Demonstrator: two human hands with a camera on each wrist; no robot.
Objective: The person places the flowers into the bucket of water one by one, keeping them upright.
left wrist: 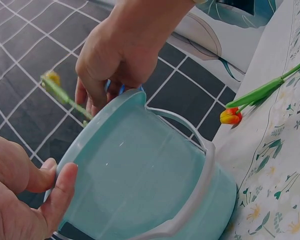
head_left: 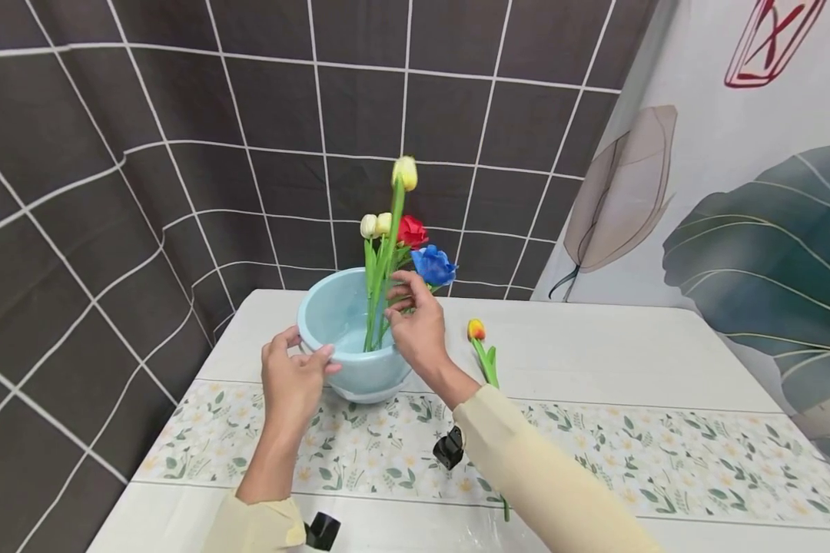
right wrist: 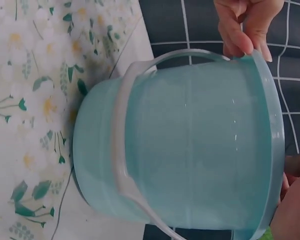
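Note:
A light blue bucket (head_left: 366, 372) stands on the table, and my left hand (head_left: 293, 376) grips its rim at the left, thumb outside. Over the right side of the rim, my right hand (head_left: 418, 319) pinches the green stem of a yellow tulip (head_left: 404, 175) with curled fingers. That tulip rises higher than the other flowers, its stem reaching down into the bucket. Behind it in the bucket are pale tulips (head_left: 369, 226), a red flower (head_left: 412, 231) and a blue flower (head_left: 434, 265). The right wrist view shows the left fingers (right wrist: 240, 37) at the rim.
An orange-yellow tulip (head_left: 476, 330) lies on the table right of the bucket, partly under the right forearm. The bucket's pale handle (left wrist: 192, 192) hangs down its side. A flower-patterned strip (head_left: 629, 453) crosses the white table. Dark tiled cloth (head_left: 360, 107) hangs behind.

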